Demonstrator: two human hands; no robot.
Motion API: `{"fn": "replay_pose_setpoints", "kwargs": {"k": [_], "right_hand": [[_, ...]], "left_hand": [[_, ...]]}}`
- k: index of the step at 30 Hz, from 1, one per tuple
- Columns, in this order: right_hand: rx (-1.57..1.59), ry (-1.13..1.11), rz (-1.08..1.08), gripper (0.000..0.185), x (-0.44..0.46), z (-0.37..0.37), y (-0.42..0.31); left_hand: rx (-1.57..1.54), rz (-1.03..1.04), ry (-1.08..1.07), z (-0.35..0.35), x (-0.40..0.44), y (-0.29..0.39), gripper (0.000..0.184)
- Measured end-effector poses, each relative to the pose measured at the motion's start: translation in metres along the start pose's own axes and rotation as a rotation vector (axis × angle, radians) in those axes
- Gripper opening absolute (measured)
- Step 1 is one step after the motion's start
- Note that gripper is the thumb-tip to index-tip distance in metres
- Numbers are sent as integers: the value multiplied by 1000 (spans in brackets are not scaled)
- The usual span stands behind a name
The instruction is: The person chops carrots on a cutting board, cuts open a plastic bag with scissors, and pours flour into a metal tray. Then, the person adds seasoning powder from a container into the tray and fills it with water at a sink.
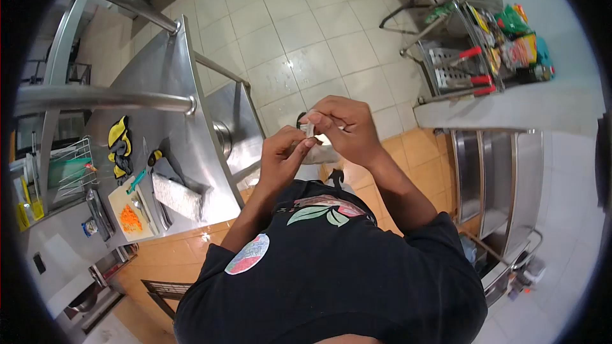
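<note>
The pale piece (pixel 310 130) pinched between the left hand (pixel 282 158) and right hand (pixel 344 129) looks thin and matt, perhaps paper or plastic; it is too small to tell. The shirt (pixel 331 280) at six o'clock is matt black cloth with a smoother print (pixel 328 213). Toward nine o'clock, the worktable (pixel 182 134) is smooth metal with a dull sheen, and the rail (pixel 108 99) is shinier metal. The floor tiles (pixel 274 28) at twelve o'clock are smooth and glossy. At two o'clock, the packets (pixel 519 51) are glossy, wrinkled plastic.
</note>
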State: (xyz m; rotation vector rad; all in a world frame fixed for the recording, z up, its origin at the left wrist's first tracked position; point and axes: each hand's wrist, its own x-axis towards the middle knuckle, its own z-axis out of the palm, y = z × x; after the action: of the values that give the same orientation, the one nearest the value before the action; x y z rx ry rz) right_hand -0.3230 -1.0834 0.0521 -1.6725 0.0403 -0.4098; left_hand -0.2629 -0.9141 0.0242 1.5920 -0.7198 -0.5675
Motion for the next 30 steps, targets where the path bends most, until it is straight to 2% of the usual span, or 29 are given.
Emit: {"fn": "replay_pose_setpoints", "kwargs": {"k": [3, 4, 7, 8, 11, 12, 15, 16, 19, 22, 25, 26, 30], "right_hand": [[207, -72, 67, 19, 58, 6, 27], [177, -172, 161, 44, 81, 0, 34], [257, -329, 219, 73, 147, -7, 53], [292, -402, 195, 92, 165, -9, 72], [-23, -570, 87, 92, 225, -29, 84], [-192, -602, 13, 86, 242, -37, 93], [-155, -515, 158, 76, 284, -56, 127], [-180, -421, 175, 71, 296, -62, 135], [-25, -392, 356, 70, 341, -85, 164], [-43, -487, 362, 69, 405, -105, 188], [-59, -620, 367, 63, 476, -114, 187], [-70, -673, 379, 62, 503, -113, 193], [-90, -845, 397, 58, 605, -85, 208]], "left_hand": [[-15, 3, 71, -28, 47, -10, 7], [-6, 31, 107, -37, 67, -12, 4], [-28, -13, 155, -69, 125, -7, 5], [-12, -27, 160, -80, 144, -2, 7], [-33, 65, 201, -100, 211, 0, 6], [-30, 95, 186, -105, 234, -5, 5], [-80, -36, 204, -111, 296, -19, 9], [-42, -2, 169, -113, 319, -21, 13], [-45, -29, 141, -118, 383, -30, 13], [113, -56, 222, -135, 437, -38, 10], [-30, -250, 374, -163, 481, -53, 8], [-226, -212, 497, -169, 498, -53, 12], [-423, -225, 716, -234, 545, -60, 30]]}}
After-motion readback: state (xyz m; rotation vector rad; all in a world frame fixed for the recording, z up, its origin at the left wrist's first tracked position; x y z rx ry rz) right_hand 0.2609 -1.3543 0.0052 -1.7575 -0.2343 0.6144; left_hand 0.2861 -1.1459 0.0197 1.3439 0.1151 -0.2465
